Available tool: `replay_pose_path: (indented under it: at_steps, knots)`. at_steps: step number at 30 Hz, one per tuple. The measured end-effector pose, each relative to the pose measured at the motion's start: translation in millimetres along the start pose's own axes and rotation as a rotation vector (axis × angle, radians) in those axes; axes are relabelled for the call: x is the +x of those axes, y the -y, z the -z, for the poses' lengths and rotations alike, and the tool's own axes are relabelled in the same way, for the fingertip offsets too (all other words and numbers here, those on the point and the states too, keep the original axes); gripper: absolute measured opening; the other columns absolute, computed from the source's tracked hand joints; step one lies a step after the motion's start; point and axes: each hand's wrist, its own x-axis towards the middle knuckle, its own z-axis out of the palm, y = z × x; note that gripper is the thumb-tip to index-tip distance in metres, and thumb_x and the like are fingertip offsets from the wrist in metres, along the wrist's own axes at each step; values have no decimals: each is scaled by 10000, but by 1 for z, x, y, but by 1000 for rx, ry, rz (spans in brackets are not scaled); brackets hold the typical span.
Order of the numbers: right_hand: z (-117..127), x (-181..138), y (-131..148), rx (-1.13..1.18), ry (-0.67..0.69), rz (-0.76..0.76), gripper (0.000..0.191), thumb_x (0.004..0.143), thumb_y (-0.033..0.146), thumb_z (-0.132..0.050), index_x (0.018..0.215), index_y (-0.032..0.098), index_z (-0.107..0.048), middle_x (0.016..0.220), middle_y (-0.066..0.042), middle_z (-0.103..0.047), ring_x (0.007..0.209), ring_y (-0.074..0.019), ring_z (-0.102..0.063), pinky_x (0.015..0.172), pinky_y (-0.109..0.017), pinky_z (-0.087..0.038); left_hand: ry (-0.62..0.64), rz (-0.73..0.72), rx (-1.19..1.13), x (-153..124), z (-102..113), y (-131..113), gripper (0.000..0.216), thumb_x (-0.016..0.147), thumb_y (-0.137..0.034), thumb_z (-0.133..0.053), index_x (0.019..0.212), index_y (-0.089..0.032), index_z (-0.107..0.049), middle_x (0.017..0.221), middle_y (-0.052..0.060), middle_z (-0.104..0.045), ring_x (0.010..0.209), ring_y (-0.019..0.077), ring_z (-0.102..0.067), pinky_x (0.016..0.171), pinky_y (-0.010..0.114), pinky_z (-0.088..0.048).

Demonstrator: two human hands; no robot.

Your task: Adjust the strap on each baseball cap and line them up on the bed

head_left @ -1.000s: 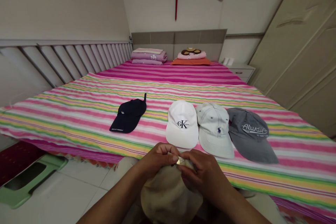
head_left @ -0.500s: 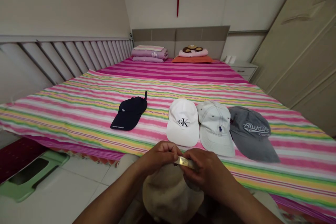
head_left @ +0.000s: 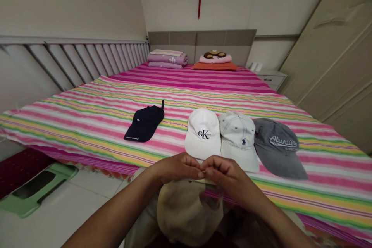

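A beige cap [head_left: 181,211] rests on my lap at the bottom middle. My left hand [head_left: 174,168] and my right hand [head_left: 225,174] meet above its back, both pinched shut on the cap's strap, whose thin edge shows under my fingertips. Just beyond my hands, a white cap [head_left: 202,133] with dark letters, a pale grey cap [head_left: 238,139] and a darker grey cap [head_left: 276,145] lie side by side near the front edge of the striped bed [head_left: 87,124]. A navy cap [head_left: 144,124] lies apart, to their left.
Folded purple bedding [head_left: 167,59] and a pink and orange pillow pile [head_left: 214,61] sit by the headboard. A slatted rail runs along the bed's left side. A green step stool [head_left: 31,192] stands on the floor at left. A wardrobe [head_left: 334,54] fills the right.
My hands have risen slightly and closed together. The brass buckle that showed between my fingers is now hidden. The view has shifted a little.
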Motion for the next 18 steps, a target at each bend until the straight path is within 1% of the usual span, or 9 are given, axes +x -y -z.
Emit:
replay_pose_path:
  at_steps: [2, 4, 6, 9, 11, 13, 15, 18]
  knots:
    - [3, 1, -3, 178, -7, -41, 335, 781, 485, -504, 774, 153, -547, 597, 39, -443, 500, -73, -350, 467, -205, -262, -16, 29, -30, -1, -1, -1, 201, 637, -315, -686, 642, -122, -628, 508, -44, -503, 448, 40, -377, 454, 189, -268]
    - [6, 2, -5, 270, -6, -63, 380, 769, 523, -504, 763, 147, -558, 596, 37, -447, 492, -68, -348, 463, -202, -251, -32, 45, -76, -2, -1, 1, 218, 629, -323, -693, 639, -119, -615, 496, -45, -500, 424, 38, -374, 435, 188, -261]
    - [8, 2, -7, 303, 10, -93, 406, 761, 544, -503, 762, 145, -579, 613, 23, -484, 503, -75, -378, 467, -205, -262, -53, 35, -115, -2, -1, 4, 217, 629, -311, -696, 635, -113, -606, 492, -45, -497, 416, 36, -378, 429, 184, -263]
    - [9, 1, -8, 288, 90, -146, 431, 765, 555, -487, 717, 139, -588, 587, 12, -515, 494, -85, -403, 468, -215, -282, -78, 27, -150, -1, 0, 8, 212, 635, -295, -694, 625, -105, -601, 500, -36, -507, 424, 40, -400, 436, 181, -283]
    - [8, 0, -8, 290, 145, -162, 411, 750, 537, -521, 655, 140, -558, 539, 24, -496, 470, -79, -389, 460, -215, -281, -93, 22, -158, 0, 0, 10, 211, 636, -289, -694, 611, -102, -599, 495, -34, -505, 423, 39, -401, 437, 180, -287]
    - [6, 1, -9, 298, 160, -168, 357, 711, 481, -600, 624, 144, -522, 505, 44, -469, 447, -67, -370, 448, -206, -268, -97, 7, -172, 1, 1, 13, 208, 634, -282, -695, 598, -102, -597, 483, -37, -497, 418, 36, -394, 437, 180, -285]
    - [4, 2, -11, 292, 137, -170, 306, 680, 415, -653, 631, 145, -517, 489, 58, -460, 425, -56, -359, 434, -198, -254, -82, -15, -199, 2, 1, 14, 202, 631, -279, -695, 599, -103, -603, 486, -34, -503, 420, 38, -397, 441, 183, -291]
    - [1, 4, -13, 298, 86, -168, 256, 676, 367, -655, 647, 140, -539, 480, 56, -471, 412, -55, -364, 422, -200, -240, -63, -56, -246, 3, 1, 14, 226, 645, -322, -674, 619, -103, -625, 509, -18, -530, 438, 49, -415, 457, 193, -312]
